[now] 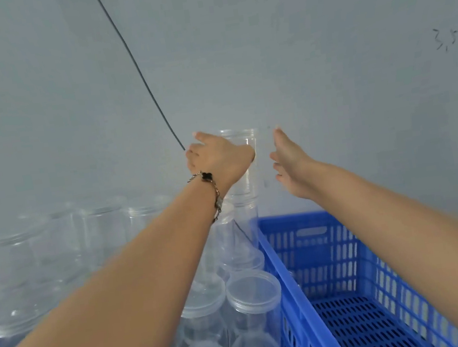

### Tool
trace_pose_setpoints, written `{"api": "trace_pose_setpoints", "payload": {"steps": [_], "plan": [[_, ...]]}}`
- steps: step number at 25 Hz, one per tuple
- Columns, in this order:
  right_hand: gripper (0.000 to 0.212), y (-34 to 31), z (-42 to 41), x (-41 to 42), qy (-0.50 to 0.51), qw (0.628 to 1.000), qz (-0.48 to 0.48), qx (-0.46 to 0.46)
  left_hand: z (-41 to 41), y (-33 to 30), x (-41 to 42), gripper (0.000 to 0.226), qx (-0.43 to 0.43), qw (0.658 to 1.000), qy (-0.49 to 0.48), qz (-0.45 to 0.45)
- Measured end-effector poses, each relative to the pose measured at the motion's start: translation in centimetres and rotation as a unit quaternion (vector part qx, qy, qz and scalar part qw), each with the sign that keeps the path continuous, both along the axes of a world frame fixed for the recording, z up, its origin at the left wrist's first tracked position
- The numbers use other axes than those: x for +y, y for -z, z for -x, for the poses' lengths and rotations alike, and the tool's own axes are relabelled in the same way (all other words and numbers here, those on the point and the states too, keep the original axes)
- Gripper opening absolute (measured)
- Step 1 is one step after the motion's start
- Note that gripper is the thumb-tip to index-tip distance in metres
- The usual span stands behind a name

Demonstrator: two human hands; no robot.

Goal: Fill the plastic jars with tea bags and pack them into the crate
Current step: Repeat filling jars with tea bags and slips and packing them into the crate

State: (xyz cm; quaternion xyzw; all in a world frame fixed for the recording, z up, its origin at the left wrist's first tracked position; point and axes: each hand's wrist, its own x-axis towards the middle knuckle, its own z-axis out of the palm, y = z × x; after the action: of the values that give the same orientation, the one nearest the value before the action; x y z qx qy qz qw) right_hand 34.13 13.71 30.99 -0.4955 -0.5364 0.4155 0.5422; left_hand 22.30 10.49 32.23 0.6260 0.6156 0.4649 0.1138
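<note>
Left hand takes the top jar off a tall stack beside the crate

The left hand [217, 160] wraps its fingers round the clear top jar [244, 156], stacked just left of the blue crate [335, 249]; the right hand [290, 164] hovers beside it, fingers spread wide, holding nothing. Empty thin plastic looks light, smooth and squeezable, so a mid-wall grasp seems best.

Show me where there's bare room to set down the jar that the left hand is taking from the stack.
The blue crate has bare perforated floor between its left wall and far wall. Left of the crate it is crowded: lidded clear jars stand packed against it. The left hand grips the top jar; the right hand is open beside it.
</note>
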Motion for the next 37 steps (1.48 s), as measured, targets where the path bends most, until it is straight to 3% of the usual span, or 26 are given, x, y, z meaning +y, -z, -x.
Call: {"api": "trace_pose_setpoints", "payload": {"steps": [2,5,10,15,21,24,27,30,32,34,35,37], "plan": [[0.073,-0.3,1.3,0.5,-0.028,1.000,0.004,-0.004,0.1,0.1,0.9,0.106,-0.011,0.996,0.061,0.065],[0.072,-0.5,2.6,0.8,-0.033,0.999,0.009,-0.026,-0.2,0.5,1.6,0.108,-0.063,0.989,0.103,0.082],[0.065,-2.3,2.9,-2.0,-0.040,0.998,-0.029,0.029,0.6,-1.4,0.1,0.102,-0.070,0.991,0.116,0.004],[0.063,-3.1,4.5,-9.5,-0.045,0.998,-0.037,0.032,3.7,-1.6,-5.2,0.097,0.003,0.994,0.044,-0.101],[0.051,0.9,7.5,-19.8,-0.093,0.993,0.045,-0.059,9.1,6.5,-14.8,0.105,0.106,0.978,-0.006,-0.182],[0.086,4.5,9.1,-23.6,-0.114,0.966,0.064,-0.224,11.2,11.5,-20.2,0.104,0.211,0.955,0.011,-0.207],[0.096,8.6,10.9,-25.8,-0.089,0.930,0.056,-0.352,13.3,15.6,-23.8,0.097,0.255,0.937,0.026,-0.236],[0.101,12.0,12.0,-27.3,-0.090,0.928,0.064,-0.356,14.1,18.0,-26.4,0.089,0.188,0.964,0.057,-0.181],[0.073,13.7,12.4,-28.3,-0.109,0.927,0.008,-0.358,15.7,19.6,-28.1,0.074,0.086,0.986,0.092,-0.105],[0.051,14.5,12.1,-28.7,-0.187,0.901,-0.038,-0.389,16.9,20.5,-29.8,0.073,-0.018,0.989,0.149,0.003],[0.050,14.7,11.8,-28.7,-0.252,0.876,-0.033,-0.409,17.0,21.3,-29.7,0.076,-0.004,0.987,0.158,0.010],[0.078,15.1,11.3,-28.7,-0.375,0.810,-0.001,-0.450,16.3,23.9,-29.1,0.081,0.161,0.972,0.160,0.054]]}}
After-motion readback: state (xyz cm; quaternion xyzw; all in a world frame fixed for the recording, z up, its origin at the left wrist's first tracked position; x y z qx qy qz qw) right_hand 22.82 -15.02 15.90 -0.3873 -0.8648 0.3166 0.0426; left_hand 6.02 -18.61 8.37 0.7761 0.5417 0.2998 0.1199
